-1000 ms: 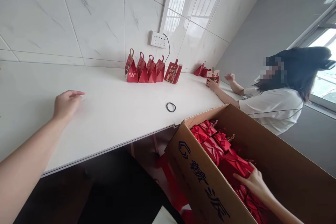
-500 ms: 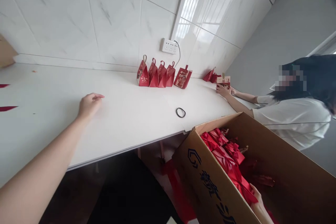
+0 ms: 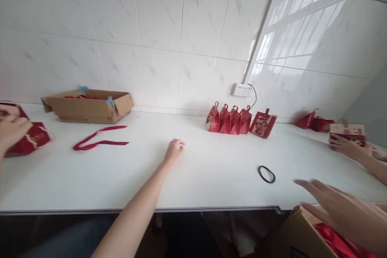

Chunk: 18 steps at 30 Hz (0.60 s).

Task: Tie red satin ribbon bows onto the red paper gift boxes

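Note:
My left hand [image 3: 174, 151] rests on the white tabletop [image 3: 199, 169], its fingers curled in with nothing showing in them. Fingers apart and a little blurred, my right hand [image 3: 335, 207] is in the air over the near edge of a cardboard box [image 3: 290, 229]. Red ribboned packages [image 3: 335, 242] show inside that box, partly hidden by the hand. A black ring-shaped band [image 3: 266, 174] lies on the table between my hands. Farther back, several red gift boxes [image 3: 229, 121] with loop handles stand in a row, and a flatter red one [image 3: 263, 124] leans beside them.
A dark red ribbon [image 3: 101, 142] lies to the left, before an open cardboard carton [image 3: 87, 109] with blue clips. At far left another person's hand [image 3: 13, 129] holds a red box [image 3: 36, 137]. At right, a co-worker's hands [image 3: 350, 147] hold a red-and-cream box [image 3: 347, 131].
My right hand has come up out of the cardboard box, off the red packages, and is now open. My view has swung left, bringing in the carton, the whole ribbon and another person's hands.

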Available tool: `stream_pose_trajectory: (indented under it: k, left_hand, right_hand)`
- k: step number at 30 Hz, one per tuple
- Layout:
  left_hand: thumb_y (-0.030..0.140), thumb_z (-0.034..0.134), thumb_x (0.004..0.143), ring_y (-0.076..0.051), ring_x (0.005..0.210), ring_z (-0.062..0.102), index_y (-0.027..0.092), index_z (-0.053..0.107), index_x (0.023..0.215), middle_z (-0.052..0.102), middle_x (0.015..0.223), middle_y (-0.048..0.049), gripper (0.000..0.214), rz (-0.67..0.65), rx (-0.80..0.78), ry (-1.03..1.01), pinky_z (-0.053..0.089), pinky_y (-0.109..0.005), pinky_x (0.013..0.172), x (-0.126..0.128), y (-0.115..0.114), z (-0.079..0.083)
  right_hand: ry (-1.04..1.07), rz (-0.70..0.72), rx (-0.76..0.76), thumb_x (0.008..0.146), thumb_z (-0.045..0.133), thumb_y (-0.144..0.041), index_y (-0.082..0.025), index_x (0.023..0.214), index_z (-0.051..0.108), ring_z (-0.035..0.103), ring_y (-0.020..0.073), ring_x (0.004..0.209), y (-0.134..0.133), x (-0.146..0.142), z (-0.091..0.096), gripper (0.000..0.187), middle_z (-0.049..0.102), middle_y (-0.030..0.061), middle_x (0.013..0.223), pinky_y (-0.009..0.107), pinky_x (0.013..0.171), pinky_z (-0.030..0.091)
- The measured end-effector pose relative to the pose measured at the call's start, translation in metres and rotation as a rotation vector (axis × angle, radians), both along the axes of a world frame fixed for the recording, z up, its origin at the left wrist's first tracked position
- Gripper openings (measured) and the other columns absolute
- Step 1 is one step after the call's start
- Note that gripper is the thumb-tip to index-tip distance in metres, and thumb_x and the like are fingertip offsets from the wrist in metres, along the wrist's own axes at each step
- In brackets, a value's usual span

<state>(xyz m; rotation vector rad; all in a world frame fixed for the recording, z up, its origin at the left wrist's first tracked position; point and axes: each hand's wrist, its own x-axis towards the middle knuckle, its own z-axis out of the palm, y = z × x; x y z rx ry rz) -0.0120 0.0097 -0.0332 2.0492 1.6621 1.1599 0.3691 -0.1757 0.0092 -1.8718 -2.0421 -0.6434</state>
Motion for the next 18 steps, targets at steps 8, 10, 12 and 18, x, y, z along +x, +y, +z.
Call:
stream_pose_trajectory:
  k: [8, 10, 12, 18]
  left_hand:
    - [0.004, 0.043, 0.075, -0.018, 0.099, 0.057, 0.016, 0.063, 0.085, 0.062, 0.097, -0.0067, 0.025, 0.022, -0.03, 0.097, 0.046, -0.03, 0.088, 0.001, -0.012, -0.003]
    - [0.004, 0.043, 0.075, -0.017, 0.099, 0.057, 0.016, 0.063, 0.086, 0.062, 0.097, -0.0061, 0.026, 0.053, -0.035, 0.12, 0.046, -0.028, 0.087, 0.004, -0.015, -0.003]
    - [0.004, 0.043, 0.075, -0.016, 0.098, 0.058, 0.018, 0.062, 0.087, 0.063, 0.097, -0.005, 0.027, 0.087, -0.036, 0.157, 0.046, -0.026, 0.086, 0.006, -0.015, -0.002]
    - [0.022, 0.036, 0.086, -0.022, 0.104, 0.057, 0.021, 0.059, 0.098, 0.061, 0.109, -0.0082, 0.026, 0.319, -0.039, 0.255, 0.043, -0.034, 0.092, -0.063, -0.011, 0.024]
  right_hand:
    - [0.326, 0.479, -0.438, 0.076, 0.048, -0.016, -0.019, 0.053, 0.04, 0.042, 0.0117, 0.051, 0.145, -0.199, 0.008, 0.025, 0.051, 0.0004, 0.056, 0.025, 0.051, 0.026]
    - [0.394, 0.51, -0.417, 0.078, 0.043, -0.016, -0.02, 0.055, 0.039, 0.04, 0.011, 0.051, 0.165, -0.233, -0.012, 0.024, 0.048, -0.0007, 0.055, 0.024, 0.051, 0.027]
    - [0.46, 0.548, -0.409, 0.08, 0.04, -0.017, -0.02, 0.057, 0.038, 0.041, 0.0106, 0.053, 0.177, -0.25, -0.03, 0.023, 0.049, -0.0009, 0.057, 0.022, 0.052, 0.029]
    - [0.599, 0.604, -0.434, 0.082, 0.038, -0.022, -0.02, 0.057, 0.038, 0.041, 0.01, 0.054, 0.187, -0.246, -0.051, 0.025, 0.047, -0.0023, 0.057, 0.021, 0.053, 0.032]
